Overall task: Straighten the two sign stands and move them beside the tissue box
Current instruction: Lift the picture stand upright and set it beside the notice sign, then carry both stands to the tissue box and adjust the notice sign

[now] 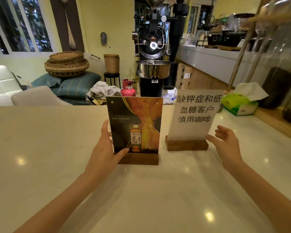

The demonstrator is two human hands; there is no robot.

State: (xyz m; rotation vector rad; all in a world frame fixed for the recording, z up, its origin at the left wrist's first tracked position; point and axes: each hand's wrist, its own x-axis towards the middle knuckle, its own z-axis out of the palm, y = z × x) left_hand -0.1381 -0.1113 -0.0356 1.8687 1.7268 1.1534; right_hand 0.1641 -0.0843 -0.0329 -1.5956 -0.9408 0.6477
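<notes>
My left hand (106,148) pinches the left edge of the dark whisky-poster acrylic sign stand on its wooden base (135,130), mid-counter. The white notice stand with black characters (193,115) sits just right of it — my right hand (225,143), open and empty, hovers beside its right edge. The green tissue box (238,105) lies further right, near the cream counter's (40,148) far-right edge, so I judge both stands go rightward.

left hand (104,152): nothing is being worn, no rings, no watch, no glove
right hand (225,145): same deal, fingers are being left bare, nails short
forearms: no sleeves are being shown, both are being left uncovered right to the frame edge
</notes>
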